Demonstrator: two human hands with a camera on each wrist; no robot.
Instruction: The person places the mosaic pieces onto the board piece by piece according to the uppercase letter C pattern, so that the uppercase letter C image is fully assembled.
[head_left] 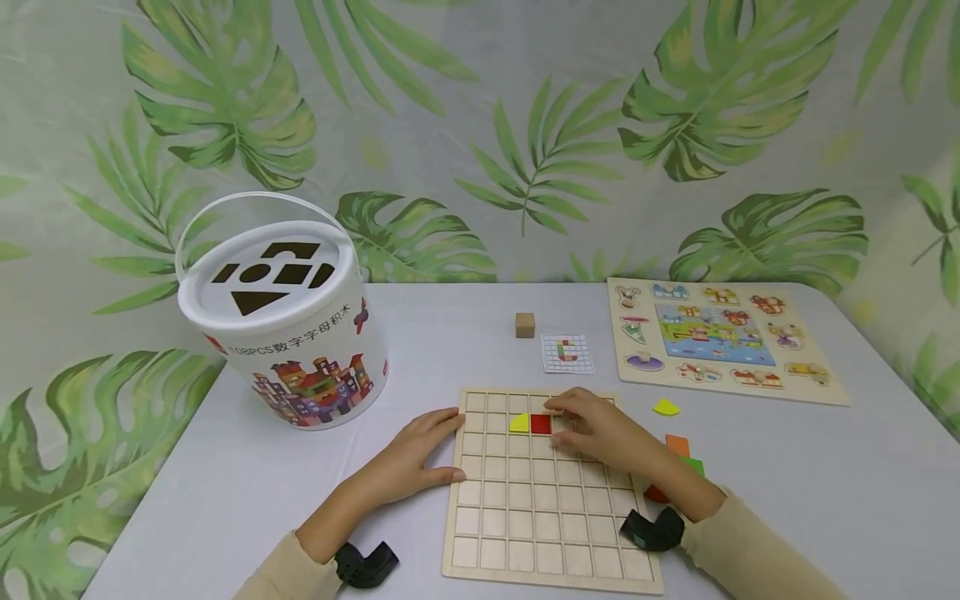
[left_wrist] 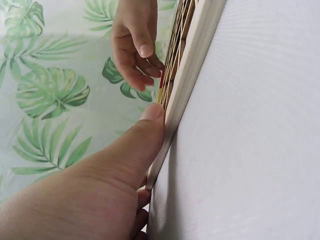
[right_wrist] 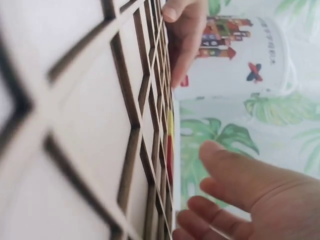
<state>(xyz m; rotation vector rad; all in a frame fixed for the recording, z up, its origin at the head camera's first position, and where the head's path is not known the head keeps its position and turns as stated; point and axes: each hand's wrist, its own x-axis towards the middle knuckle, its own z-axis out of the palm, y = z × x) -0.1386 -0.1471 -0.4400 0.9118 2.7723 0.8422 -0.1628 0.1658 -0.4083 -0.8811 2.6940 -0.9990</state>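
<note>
Leaf-patterned fabric backs a pale grey worktop (head_left: 825, 500) carrying a wooden grid board (head_left: 525, 508). At the board's left edge the left hand (head_left: 420, 458) lies flat, fingers straight and pressing the rim. Over the top rows the right hand (head_left: 600, 429) has its fingers bent, fingertips touching a red square piece (head_left: 540, 423) seated beside a yellow piece (head_left: 519, 423). Nearby stand a white bucket (head_left: 292, 333), a wooden cube (head_left: 525, 325) and a pattern card (head_left: 567, 353)

A pale wooden grid board (head_left: 547, 500) holds a yellow quarter-round piece (head_left: 519, 423) and a red square tile (head_left: 541, 423). The white round bucket (head_left: 288, 325) shows multicoloured buildings, seemingly printed.
</note>
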